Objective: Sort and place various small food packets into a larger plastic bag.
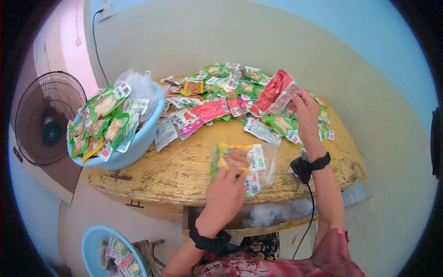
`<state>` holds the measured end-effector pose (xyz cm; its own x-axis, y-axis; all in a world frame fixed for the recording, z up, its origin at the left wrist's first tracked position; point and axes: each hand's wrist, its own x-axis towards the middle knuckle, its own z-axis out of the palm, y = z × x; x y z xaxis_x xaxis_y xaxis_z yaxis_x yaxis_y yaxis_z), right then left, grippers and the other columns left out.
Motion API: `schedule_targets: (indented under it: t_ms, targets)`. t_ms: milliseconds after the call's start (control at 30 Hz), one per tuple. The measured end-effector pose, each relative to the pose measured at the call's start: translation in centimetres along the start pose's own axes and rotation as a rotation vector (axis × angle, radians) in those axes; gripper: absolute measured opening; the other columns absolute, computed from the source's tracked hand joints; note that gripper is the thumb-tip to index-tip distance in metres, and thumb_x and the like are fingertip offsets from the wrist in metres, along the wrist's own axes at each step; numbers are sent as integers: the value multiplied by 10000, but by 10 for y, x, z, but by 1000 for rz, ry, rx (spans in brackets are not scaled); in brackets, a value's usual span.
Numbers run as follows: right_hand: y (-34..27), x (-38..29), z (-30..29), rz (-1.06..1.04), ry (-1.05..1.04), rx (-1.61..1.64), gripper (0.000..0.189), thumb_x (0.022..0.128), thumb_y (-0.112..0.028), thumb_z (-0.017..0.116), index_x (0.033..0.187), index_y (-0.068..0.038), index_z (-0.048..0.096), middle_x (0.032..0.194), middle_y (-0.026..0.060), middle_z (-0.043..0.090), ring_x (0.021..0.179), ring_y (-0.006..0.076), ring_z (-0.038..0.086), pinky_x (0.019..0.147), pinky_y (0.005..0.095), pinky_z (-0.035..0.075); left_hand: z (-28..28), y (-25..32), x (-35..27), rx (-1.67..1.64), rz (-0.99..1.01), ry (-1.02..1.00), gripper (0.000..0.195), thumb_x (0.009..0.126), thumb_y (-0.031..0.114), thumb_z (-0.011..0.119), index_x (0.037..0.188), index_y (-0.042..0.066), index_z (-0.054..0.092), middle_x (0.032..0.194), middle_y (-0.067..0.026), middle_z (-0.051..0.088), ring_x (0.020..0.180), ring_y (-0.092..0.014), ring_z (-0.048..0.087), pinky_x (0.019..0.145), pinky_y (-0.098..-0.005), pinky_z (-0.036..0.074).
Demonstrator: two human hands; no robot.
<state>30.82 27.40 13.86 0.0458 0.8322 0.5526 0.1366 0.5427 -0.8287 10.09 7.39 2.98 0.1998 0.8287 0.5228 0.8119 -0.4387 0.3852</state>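
Observation:
My right hand [304, 107] pinches the edge of a red vacuum-sealed food packet [275, 90], lifted over the right part of a heap of packets [228, 85]. My left hand [226, 188] rests with its fingertips on the lower edge of a yellow-framed packet of brown food pieces [237, 157]. That packet lies over a green-edged packet [252, 183] and a clear plastic bag [270, 162] on the worn wooden desk [187, 166]. Whether the left fingers grip anything cannot be seen.
A blue basin [148, 128] full of packets stands at the desk's left. Below, an open drawer [235, 230] holds clear plastic bags. Another blue basin [88, 249] with packets is at lower left, a fan [50, 117] farther left. A black cable [309, 221] hangs near my right wrist.

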Motion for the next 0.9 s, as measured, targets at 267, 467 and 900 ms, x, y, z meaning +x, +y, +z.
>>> schedule_targets:
  t_ms: [267,467,900]
  targets:
    - [-56,-111,-46,259,-45,396,129,1010,-130,567,1000,-13,621,964,79,708,814,147,701,740,321,599,-18,20,3,-113,68,117,365,866,99,682,1224,40,641,1056,-133,640,964,-336,611,810,-415,525]
    - [-54,-172,-54,316,-121,260,105,979,-115,631,1007,-14,634,923,30,686,738,97,653,684,275,572,-41,61,-6,-679,-206,90,452,879,107,741,1302,17,609,1028,-71,664,860,-156,614,724,-303,516]
    - [-55,-245,-59,446,-252,570,366,920,-19,686,1266,16,570,1109,96,707,1002,140,675,883,296,550,-14,78,-15,-1388,-569,340,212,928,115,719,1110,16,671,958,-55,733,711,-68,655,536,-201,484]
